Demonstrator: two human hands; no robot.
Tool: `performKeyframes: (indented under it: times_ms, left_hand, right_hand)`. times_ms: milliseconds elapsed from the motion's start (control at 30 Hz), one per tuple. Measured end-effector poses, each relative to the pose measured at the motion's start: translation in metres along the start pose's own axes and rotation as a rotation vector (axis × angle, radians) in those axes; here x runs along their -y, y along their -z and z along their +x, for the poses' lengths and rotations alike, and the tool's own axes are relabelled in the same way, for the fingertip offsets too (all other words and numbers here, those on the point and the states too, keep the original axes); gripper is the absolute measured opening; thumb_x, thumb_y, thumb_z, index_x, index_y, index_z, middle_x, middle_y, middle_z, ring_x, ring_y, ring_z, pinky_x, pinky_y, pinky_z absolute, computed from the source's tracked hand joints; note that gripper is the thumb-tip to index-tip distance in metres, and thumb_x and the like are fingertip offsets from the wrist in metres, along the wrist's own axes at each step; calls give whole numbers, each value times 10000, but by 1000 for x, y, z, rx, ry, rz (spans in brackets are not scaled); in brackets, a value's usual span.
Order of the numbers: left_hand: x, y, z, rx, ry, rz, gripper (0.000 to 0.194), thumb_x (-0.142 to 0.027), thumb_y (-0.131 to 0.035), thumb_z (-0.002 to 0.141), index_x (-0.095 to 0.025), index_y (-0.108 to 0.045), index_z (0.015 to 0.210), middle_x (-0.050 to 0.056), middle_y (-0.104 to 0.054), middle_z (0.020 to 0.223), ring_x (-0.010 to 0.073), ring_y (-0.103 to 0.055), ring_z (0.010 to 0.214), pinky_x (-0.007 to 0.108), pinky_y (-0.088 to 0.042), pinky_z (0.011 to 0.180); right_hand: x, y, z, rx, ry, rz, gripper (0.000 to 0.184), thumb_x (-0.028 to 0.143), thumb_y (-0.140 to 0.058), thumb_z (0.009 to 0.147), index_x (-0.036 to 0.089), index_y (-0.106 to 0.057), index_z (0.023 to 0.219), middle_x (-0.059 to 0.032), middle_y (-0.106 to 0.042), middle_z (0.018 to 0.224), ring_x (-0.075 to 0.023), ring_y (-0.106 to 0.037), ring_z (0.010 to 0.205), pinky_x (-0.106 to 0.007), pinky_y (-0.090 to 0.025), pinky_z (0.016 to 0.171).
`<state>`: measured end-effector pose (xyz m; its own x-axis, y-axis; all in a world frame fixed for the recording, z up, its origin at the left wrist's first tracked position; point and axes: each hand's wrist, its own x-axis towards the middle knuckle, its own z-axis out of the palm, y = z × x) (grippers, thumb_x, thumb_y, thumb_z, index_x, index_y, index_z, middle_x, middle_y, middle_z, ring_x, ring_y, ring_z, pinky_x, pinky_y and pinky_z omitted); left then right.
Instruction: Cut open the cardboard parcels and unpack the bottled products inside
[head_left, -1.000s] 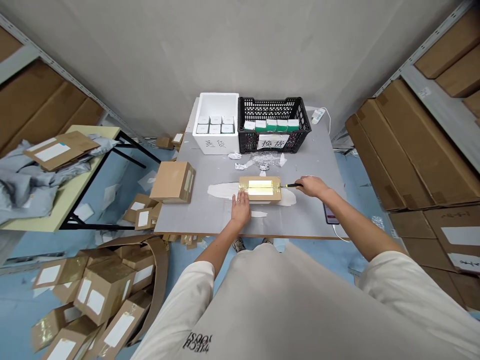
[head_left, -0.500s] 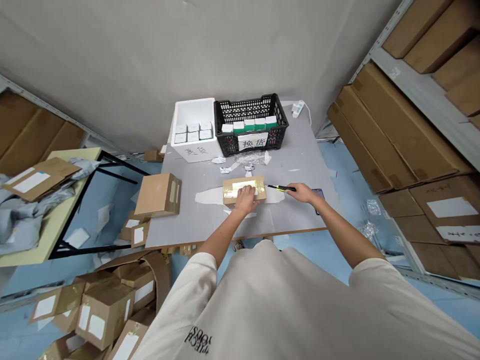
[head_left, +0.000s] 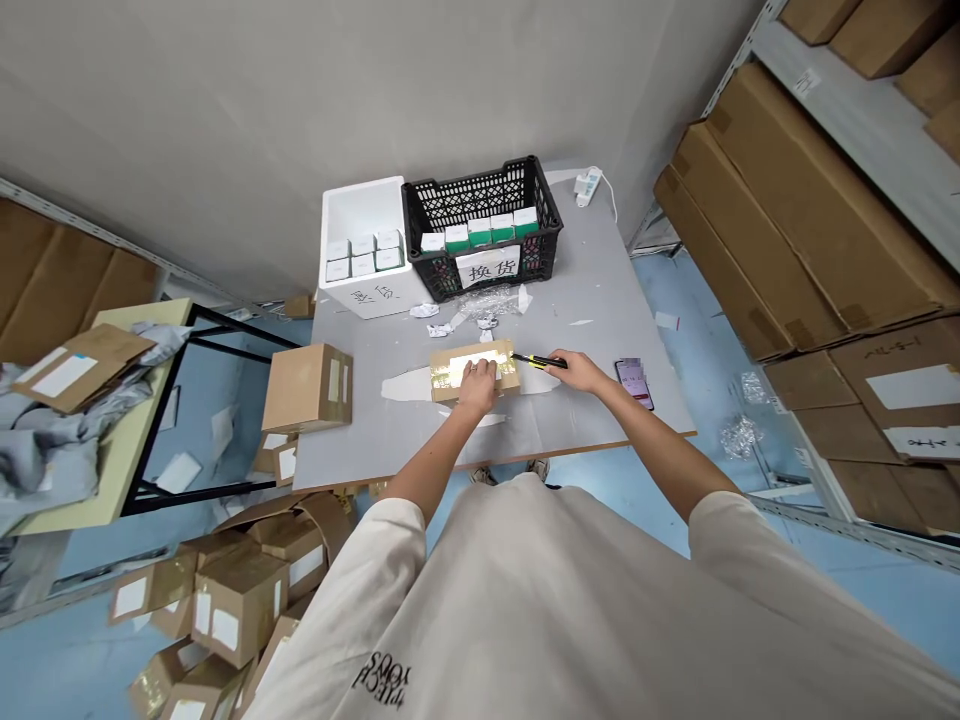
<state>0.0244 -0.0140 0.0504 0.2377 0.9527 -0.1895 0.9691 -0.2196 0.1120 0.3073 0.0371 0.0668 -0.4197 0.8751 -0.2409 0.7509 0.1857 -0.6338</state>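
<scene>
A small cardboard box (head_left: pixel 444 372) with yellowish tape and a white label lies on the grey table. My left hand (head_left: pixel 478 388) is closed over its top and near side, fingers bent across the label, holding it against the table. My right hand (head_left: pixel 574 371) is closed around a black and yellow utility knife (head_left: pixel 538 361). The knife points left, its tip at the box's right end; whether the blade has entered the tape is too small to tell. White paper scraps (head_left: pixel 405 384) stick out from under the box.
Behind stand a white foam box (head_left: pixel 379 295) and a black crate (head_left: pixel 442 285), both containing small white boxes. A larger carton (head_left: pixel 296 390) sits at the table's left edge. A phone (head_left: pixel 634 384) lies right of my right hand. Cartons (head_left: pixel 240 590) pile up on the floor.
The knife tip has come closer to the box's right end. My view has shifted, and the phone, partly hidden by my right arm before, now shows fully. My left hand stays on the box.
</scene>
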Motion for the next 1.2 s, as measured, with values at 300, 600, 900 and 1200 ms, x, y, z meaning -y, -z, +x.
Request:
performKeyframes:
  times_ms: [300,600,900,1200]
  left_hand:
    - [-4,0,-8,-33,5,-1,664,-301,-711,847,-162,-436,1436,174,-538,1381,299,-624,1198,472,-153,1287]
    - [-3,-2,-17,-63,9,-27,660,-272,-699,857,-186,-420,1450,154,-543,1369,279,-654,1129,489,-148,1287]
    - [-1,-3,-19,-89,-5,-14,623,-278,-706,870,-182,-445,1428,143,-551,1352,272,-673,1089,485,-153,1295]
    - [1,-1,-15,-52,18,-52,632,-304,-741,864,-165,-455,1410,156,-535,1379,280,-646,1163,486,-144,1300]
  right_hand:
    - [11,33,42,178,153,-248,351,408,-551,977,239,-734,1223,-57,-774,1109,-211,-664,918,-254,-408,729]
    - [45,44,67,305,220,-556,282,309,-548,974,256,-755,1159,-92,-766,1115,-262,-674,988,-307,-414,769]
    - [46,41,79,370,199,-560,263,293,-586,931,268,-761,1126,-86,-766,1063,-246,-678,929,-296,-433,726]
    - [-12,15,44,483,34,34,367,522,-519,937,211,-708,979,-7,-698,774,-143,-577,640,-235,-426,584]
